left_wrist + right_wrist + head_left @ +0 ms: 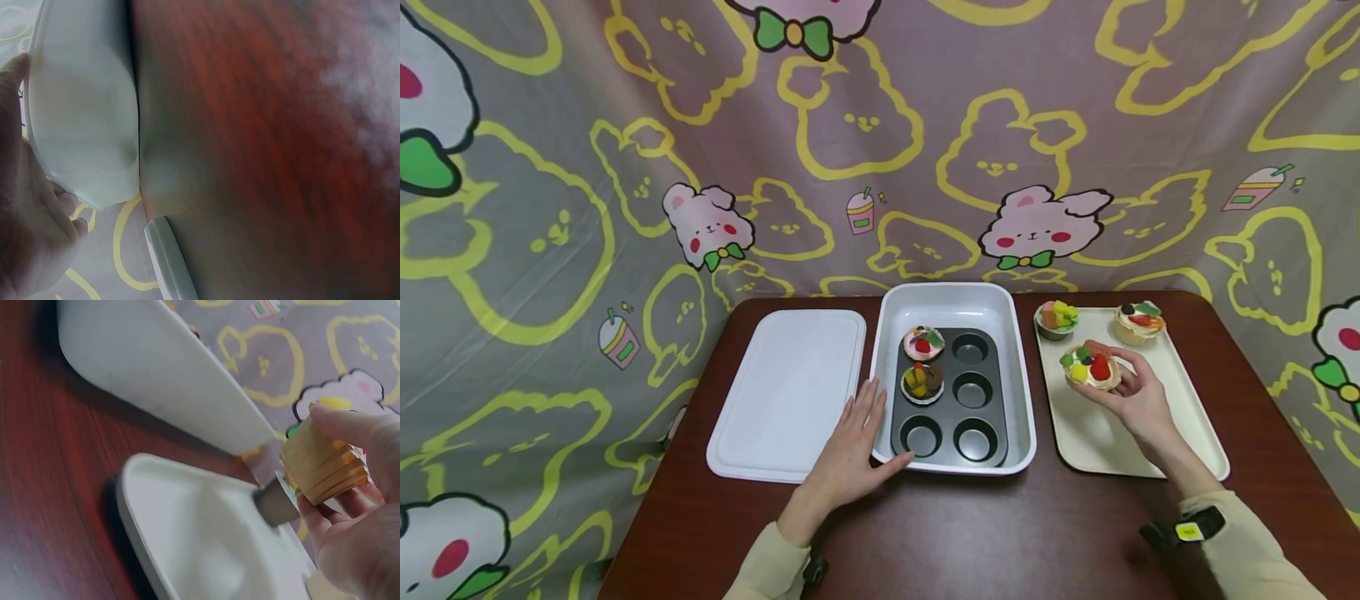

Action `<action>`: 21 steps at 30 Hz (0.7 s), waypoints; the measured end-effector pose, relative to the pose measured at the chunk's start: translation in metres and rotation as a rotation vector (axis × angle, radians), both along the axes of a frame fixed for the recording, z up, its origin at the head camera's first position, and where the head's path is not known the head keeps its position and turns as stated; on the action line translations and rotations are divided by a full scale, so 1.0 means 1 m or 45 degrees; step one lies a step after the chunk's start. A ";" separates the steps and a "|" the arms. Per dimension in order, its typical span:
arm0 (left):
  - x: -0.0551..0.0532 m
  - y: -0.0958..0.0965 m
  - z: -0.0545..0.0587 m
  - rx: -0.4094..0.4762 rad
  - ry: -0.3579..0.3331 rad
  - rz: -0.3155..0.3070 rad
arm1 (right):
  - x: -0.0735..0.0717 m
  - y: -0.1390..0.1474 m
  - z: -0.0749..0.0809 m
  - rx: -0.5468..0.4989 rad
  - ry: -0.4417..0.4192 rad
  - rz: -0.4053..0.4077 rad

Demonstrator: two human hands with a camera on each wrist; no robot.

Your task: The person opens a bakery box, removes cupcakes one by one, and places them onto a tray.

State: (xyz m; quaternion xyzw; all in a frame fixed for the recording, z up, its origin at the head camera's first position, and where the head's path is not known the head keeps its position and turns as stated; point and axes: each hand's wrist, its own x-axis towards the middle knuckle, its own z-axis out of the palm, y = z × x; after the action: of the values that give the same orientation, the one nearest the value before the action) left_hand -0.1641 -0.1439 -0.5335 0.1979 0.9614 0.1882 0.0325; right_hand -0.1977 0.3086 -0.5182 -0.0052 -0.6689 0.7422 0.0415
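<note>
Between thumb and fingers, my right hand (1138,400) holds a fruit-topped cupcake (1092,368) above the cream tray (1120,454). In the right wrist view the cupcake's pale pleated cup (322,464) hangs over the tray's far part. My left hand (850,450) rests at the left front corner of the white deep pan (1021,417), its fingers extended along the rim. Inside that pan lies a dark muffin tin (947,417). Two cupcakes fill its left column: one with a pink top (923,343) at the back, one with yellow and brown topping (922,382) in the middle.
Two more cupcakes stand at the cream tray's back edge: one in a dark cup (1056,321) at left, one in a pale cup (1138,323) at right. A white lid (786,392) lies left of the pan. A patterned cloth (880,167) hangs behind the brown table (970,533).
</note>
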 end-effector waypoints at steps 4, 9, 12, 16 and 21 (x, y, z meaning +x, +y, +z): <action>0.000 0.000 0.000 0.014 0.005 -0.002 | -0.004 0.013 -0.004 -0.046 0.000 -0.024; -0.001 0.000 0.000 0.028 0.016 -0.004 | -0.007 0.030 -0.004 0.004 -0.051 -0.081; -0.001 0.000 0.000 0.026 0.018 -0.006 | -0.008 0.041 -0.003 0.082 -0.099 -0.151; 0.000 0.000 -0.001 0.013 0.010 -0.005 | -0.010 0.054 -0.002 0.128 -0.121 -0.239; 0.000 0.000 -0.001 0.012 0.011 -0.002 | -0.015 0.071 -0.004 0.199 -0.130 -0.287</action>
State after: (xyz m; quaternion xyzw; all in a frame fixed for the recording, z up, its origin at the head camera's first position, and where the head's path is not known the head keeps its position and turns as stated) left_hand -0.1638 -0.1442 -0.5346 0.1996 0.9605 0.1917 0.0277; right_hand -0.2131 0.3797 -0.5223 -0.1147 -0.7211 0.6773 0.0907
